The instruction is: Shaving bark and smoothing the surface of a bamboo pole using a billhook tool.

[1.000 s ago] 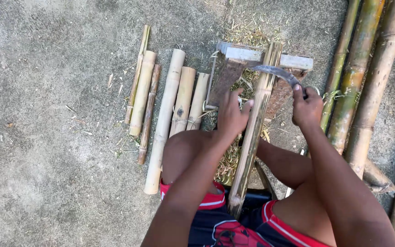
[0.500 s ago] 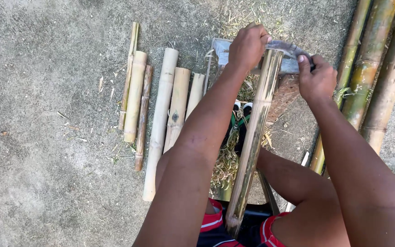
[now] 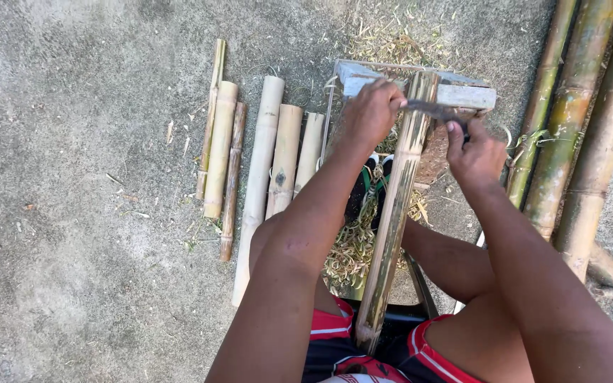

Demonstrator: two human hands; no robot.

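Right now, biggest thing first:

Ground: grey, rough concrete floor (image 3: 72, 284) with bits of dry straw on it.

Big poles: thick green and yellow bamboo poles (image 3: 569, 120) lie side by side on the right, running up and away.

Long stick: a bamboo strip (image 3: 399, 206) goes from between the person's knees up to the wooden block. It leans up and away from the person. Its far end rests on the block.

Cut pieces: a row of short bamboo pieces (image 3: 264, 177) lies on the floor to the left, side by side, some touching.

Block: a pale wooden block (image 3: 462, 96) sits across the top of a metal frame, just beyond both hands.

Shavings: a heap of thin bamboo curls (image 3: 352, 248) lies under the long stick, near the knees.

Left hand: the left hand (image 3: 370, 113) is up by the far end of the long stick, fingers curled shut. It presses on the tip end of the blade, right beside the stick.

Right hand: the right hand (image 3: 477, 152) is on the other side of the stick, fingers wrapped tight round the knife handle.

Knife: a dark blade (image 3: 431, 110) lies across the top of the long stick, between the two hands.
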